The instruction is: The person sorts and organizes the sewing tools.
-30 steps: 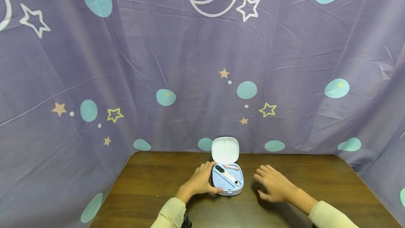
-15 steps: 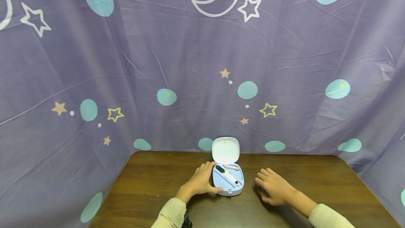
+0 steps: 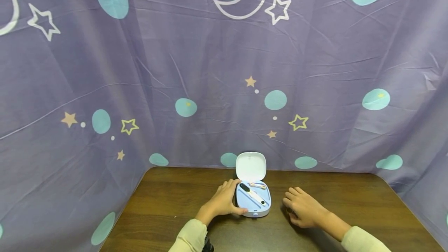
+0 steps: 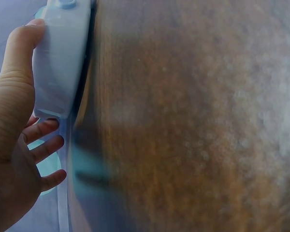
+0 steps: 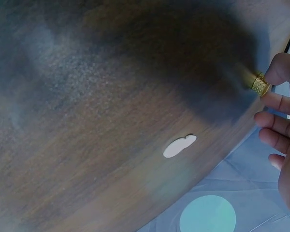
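Observation:
A small pale blue and white box (image 3: 252, 201) stands on the table with its white lid (image 3: 251, 166) raised at the back. Inside lie a white tool with a dark tip (image 3: 252, 194) and, behind it, a small gold-coloured clip-like piece (image 3: 258, 185). My left hand (image 3: 221, 201) grips the box's left side, thumb at the front, forefinger near the back corner. The left wrist view shows the other fingers spread below the box (image 4: 63, 63). Right of the box, my right hand (image 3: 303, 208) pinches a gold dimpled thimble (image 5: 260, 84) between thumb and forefinger, close over the table.
A brown wooden table (image 3: 168, 193) reaches back to a purple curtain (image 3: 224, 69) with stars and teal spots, which also hangs along both sides. In the right wrist view a small flat white piece (image 5: 180, 146) shows on the table surface.
My right hand has turned slightly and shifted a little right, so its fingers now mostly hide the thimble in the head view. The left hand keeps its grip on the box.

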The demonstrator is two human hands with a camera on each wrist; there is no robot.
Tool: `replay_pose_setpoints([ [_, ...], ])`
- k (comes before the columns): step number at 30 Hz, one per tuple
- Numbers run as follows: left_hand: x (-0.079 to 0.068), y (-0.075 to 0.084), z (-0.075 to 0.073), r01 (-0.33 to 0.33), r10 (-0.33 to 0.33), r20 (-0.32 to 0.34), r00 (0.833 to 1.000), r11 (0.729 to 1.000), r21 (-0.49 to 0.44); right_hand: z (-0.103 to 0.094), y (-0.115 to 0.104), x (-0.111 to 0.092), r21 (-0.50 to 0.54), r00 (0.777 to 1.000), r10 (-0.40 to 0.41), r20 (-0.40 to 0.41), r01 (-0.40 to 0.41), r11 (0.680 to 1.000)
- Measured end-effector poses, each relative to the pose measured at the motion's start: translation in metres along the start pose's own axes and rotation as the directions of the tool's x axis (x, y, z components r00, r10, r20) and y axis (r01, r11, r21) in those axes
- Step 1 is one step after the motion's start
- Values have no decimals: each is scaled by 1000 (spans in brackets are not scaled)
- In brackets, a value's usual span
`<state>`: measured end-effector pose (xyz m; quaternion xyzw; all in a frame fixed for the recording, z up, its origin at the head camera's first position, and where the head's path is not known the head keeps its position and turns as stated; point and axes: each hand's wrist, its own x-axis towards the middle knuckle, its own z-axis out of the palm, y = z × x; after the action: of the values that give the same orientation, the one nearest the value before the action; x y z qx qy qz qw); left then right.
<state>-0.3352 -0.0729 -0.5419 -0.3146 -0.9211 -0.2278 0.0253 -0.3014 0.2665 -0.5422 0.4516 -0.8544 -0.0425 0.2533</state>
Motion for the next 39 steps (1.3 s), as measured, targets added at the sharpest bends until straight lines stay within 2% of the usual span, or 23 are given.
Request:
replay_pose_setpoints([
  [13,0,-1,2,-20,21,-20,1000,1000,11,-1,-1,0,8,1000,15,10,-16,1000],
  [21,0,-1,2,-8,8,-13,1000,1000,4,-5,0,2,10,999,31,23,-31,999],
  [26,0,-1,1,-16,16,-20,1000,1000,-1,-13,6,14,24,999,26,-31,-26,999],
  [33,1,-2,3,-24,24,-26,999,1000,1,-24,12,43,38,990,-14,-142,20,999],
  [39,2,-4,5,-14,14,-20,1000,1000,-2,-28,10,66,28,985,-26,-169,31,999],
])
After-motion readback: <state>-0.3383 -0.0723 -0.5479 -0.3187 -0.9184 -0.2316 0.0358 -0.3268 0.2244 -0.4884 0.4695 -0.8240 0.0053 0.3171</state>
